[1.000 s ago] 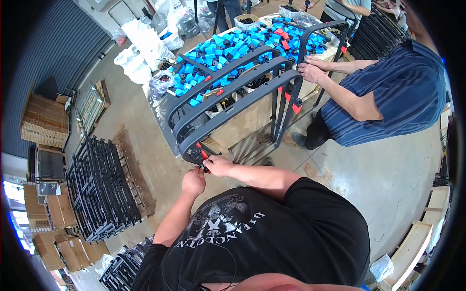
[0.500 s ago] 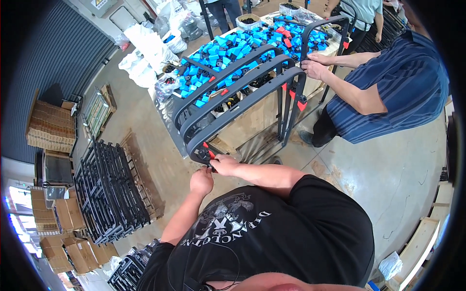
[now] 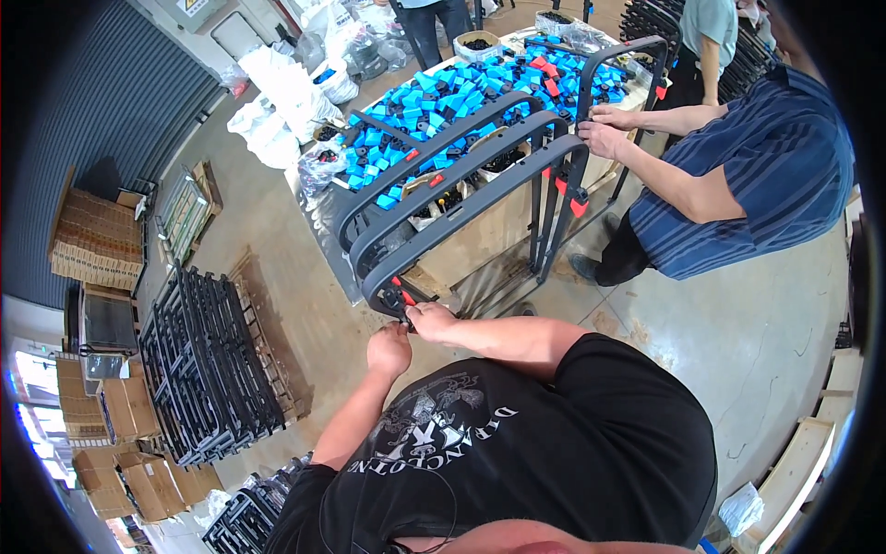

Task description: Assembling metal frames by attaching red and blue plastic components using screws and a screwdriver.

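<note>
Three black U-shaped tubular frames (image 3: pixel 475 205) lean in a row against the table's near side. At the near left corner of the closest one, my right hand (image 3: pixel 430 320) is closed on the tube, beside a small red part (image 3: pixel 408 297) and a dark fitting (image 3: pixel 391 298). My left hand (image 3: pixel 389 351) is closed just below that corner, its fingertips close to those of my right hand. Whatever lies between the left fingers is too small to make out. More red pieces (image 3: pixel 579 207) sit on the frames' right legs.
Blue and black plastic parts (image 3: pixel 452 88) cover the table. To the right a co-worker in a striped blue shirt (image 3: pixel 766 175) handles another black frame (image 3: pixel 623 51). Stacked frames (image 3: pixel 210 365) lie on a pallet at left, near cardboard boxes (image 3: pixel 129 406). White sacks (image 3: pixel 286 102) stand beyond.
The view has shifted slightly, so frames and table sit a little lower. Both my hands stay at the same frame corner. Behind the co-worker, another person in light green has moved an arm.
</note>
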Motion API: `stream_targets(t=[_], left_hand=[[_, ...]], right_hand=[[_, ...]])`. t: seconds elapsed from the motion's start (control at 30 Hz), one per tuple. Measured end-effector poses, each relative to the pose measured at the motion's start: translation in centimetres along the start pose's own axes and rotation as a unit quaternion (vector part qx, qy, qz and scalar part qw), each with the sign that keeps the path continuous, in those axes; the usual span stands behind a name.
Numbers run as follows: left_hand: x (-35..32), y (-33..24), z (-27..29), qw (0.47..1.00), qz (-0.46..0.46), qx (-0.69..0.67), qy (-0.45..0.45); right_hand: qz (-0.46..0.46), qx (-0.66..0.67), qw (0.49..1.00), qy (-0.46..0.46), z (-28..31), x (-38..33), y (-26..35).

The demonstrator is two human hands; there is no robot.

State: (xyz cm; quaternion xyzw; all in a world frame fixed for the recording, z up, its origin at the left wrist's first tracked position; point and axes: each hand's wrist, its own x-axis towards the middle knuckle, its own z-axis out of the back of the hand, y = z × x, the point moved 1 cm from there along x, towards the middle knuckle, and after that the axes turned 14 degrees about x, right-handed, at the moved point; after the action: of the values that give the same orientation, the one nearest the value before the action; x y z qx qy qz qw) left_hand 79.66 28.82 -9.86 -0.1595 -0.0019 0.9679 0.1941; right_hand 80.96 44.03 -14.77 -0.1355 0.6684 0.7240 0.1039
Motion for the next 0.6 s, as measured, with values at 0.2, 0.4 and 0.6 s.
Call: stream_targets(t=[0.2, 0.4, 0.6], left_hand=[[0.0, 0.7, -1.2, 1.0, 0.009, -0.017, -0.024], [-2.7, -1.8, 2.6, 0.997, 0.01, -0.047, -0.056], [-1.6, -3.5, 1.5, 0.954, -0.237, -0.101, -0.154]], right_hand=[[-0.163, 0.138, 0.976, -0.033, -0.7, 0.6, -1.0], [-0.217, 0.476, 0.849, 0.078, 3.1, -2.3, -1.1], [-0.217, 0.546, 0.8, 0.12, 3.0, -4.4, 0.2]])
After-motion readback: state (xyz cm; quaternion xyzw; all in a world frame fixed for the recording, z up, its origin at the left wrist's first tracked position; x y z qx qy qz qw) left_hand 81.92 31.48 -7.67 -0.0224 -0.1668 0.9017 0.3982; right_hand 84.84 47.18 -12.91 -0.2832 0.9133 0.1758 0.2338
